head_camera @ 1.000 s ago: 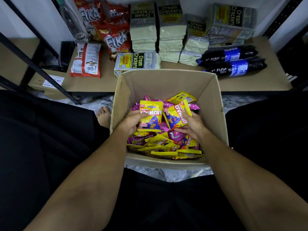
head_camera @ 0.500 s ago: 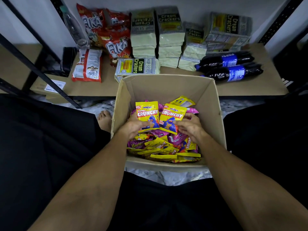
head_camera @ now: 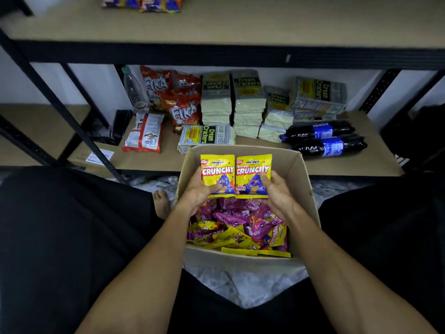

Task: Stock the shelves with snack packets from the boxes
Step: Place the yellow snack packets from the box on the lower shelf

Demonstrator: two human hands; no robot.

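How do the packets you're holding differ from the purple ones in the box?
The held packets are yellow; the purple packets are not. The held packets are upright, side by side, fronts forward, one in the left hand, one in the right hand; the purple packets lie jumbled in the box. Both are small snack packets.

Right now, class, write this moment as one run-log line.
left grip: holds left Crunchy packet | right grip: holds right Crunchy packet | position: side by side above cardboard box | stage: not yet shelved
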